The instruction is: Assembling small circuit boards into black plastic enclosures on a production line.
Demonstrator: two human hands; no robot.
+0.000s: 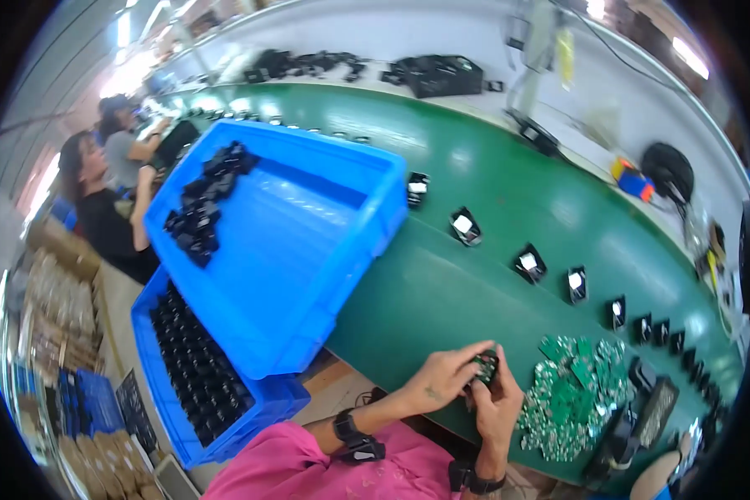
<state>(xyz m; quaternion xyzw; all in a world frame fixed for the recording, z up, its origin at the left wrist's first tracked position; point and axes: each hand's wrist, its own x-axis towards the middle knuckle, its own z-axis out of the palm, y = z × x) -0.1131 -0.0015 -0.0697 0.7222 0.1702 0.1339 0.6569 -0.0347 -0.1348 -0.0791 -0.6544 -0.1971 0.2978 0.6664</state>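
one small dark piece with a green board (487,365) sits at lower centre-right of the frame, between the fingertips of both hands — the left grip (442,377) closed on it from the left, the right grip (502,404) from the right. one heap of green circuit boards (571,392), too jumbled to count, lies just right of them on the green counter (467,308). at least eight black housings (529,263) line up from upper centre toward the right edge — two blue bins (292,242) stand at left.
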